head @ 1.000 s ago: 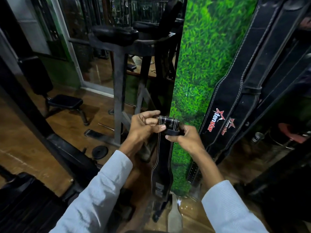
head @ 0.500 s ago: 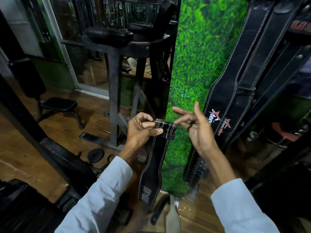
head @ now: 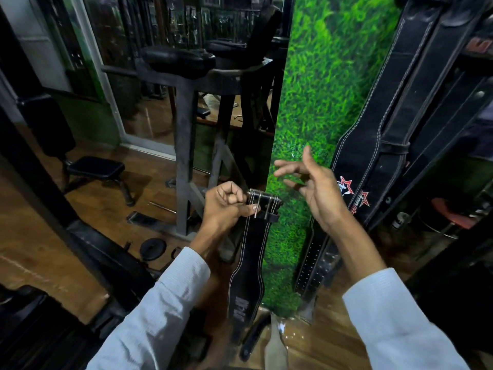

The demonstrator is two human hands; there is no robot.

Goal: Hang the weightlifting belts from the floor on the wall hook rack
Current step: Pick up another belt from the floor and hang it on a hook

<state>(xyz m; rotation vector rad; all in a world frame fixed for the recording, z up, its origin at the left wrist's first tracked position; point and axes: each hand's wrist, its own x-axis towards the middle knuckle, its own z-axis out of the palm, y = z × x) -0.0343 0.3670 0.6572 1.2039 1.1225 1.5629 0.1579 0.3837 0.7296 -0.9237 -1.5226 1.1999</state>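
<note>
A black weightlifting belt (head: 249,265) with white stitching hangs straight down from its metal buckle (head: 262,200). My left hand (head: 225,206) grips that buckle end at chest height. My right hand (head: 317,190) floats just right of the buckle, fingers spread, holding nothing. Two black belts with red star logos (head: 378,145) hang against the grass-patterned wall panel (head: 317,84) at right. Another dark belt (head: 253,340) and a pale strap (head: 276,345) lie on the wooden floor below. The hook rack is out of frame above.
A black padded machine frame (head: 184,124) stands behind my left hand. A small bench (head: 96,168) sits at left, with a weight plate (head: 153,249) on the floor. Dark equipment (head: 88,244) crosses the lower left; a red stool (head: 453,217) is at right.
My right hand let go of the buckle and drew away to the right with its fingers open. My left hand keeps the belt, which swung slightly.
</note>
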